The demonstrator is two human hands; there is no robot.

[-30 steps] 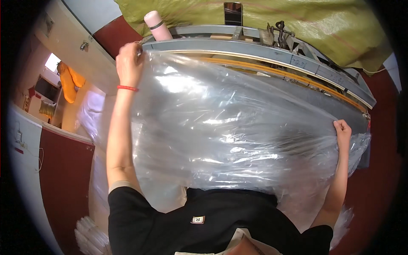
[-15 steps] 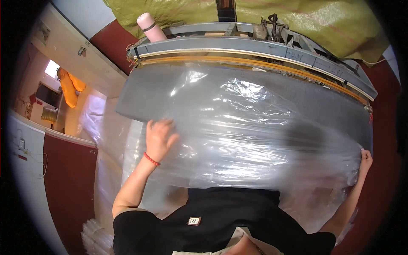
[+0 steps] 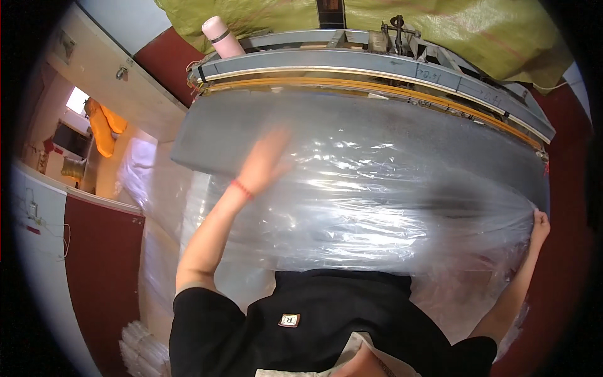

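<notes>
A wide sheet of clear plastic film [image 3: 352,213] lies wrinkled and shiny across a grey padded work surface [image 3: 213,135] and hangs toward my body. Over the film's left part is my left hand [image 3: 267,157], blurred by motion, its fingers stretched out and the thumb apart, with nothing in it. Whether it touches the film I cannot tell. At the right end of the surface, my right hand [image 3: 541,227] pinches the film's edge, and creases run from it toward the middle.
Behind the surface runs a grey metal frame [image 3: 301,60] with an orange strip [image 3: 314,84] along it. A pink bottle [image 3: 223,39] and a metal clamp [image 3: 397,34] stand there. Yellow-green woven sheeting [image 3: 452,31] hangs behind. Bundled clear plastic [image 3: 141,345] lies at lower left.
My left hand has swept up and to the right over the film. The film's upper left part now lies lower and flatter. My right hand keeps its grip, slightly higher.
</notes>
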